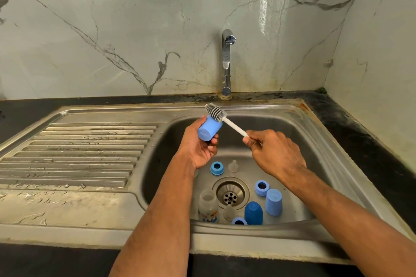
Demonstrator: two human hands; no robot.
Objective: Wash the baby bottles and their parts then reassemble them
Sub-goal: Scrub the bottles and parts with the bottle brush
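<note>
Light-blue cap (209, 129) above sink basin (315, 139), gripped in left hand (198, 146), open end tilted toward 1 o'clock. Brush (215, 112) bristle head at cap mouth; right hand (273, 153) pinches white handle. Basin floor: rings, caps, clear bottle (208, 206) around drain (230, 191). Tap (227, 60) at 12 o'clock.

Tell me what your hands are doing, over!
Left hand holds light blue cap. Right hand grips brush at the cap's mouth. Tap dry. Nothing in the way.

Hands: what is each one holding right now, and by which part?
Left hand grips the light blue cap round its closed end; right hand pinches the bottle brush by its white handle's end.
</note>
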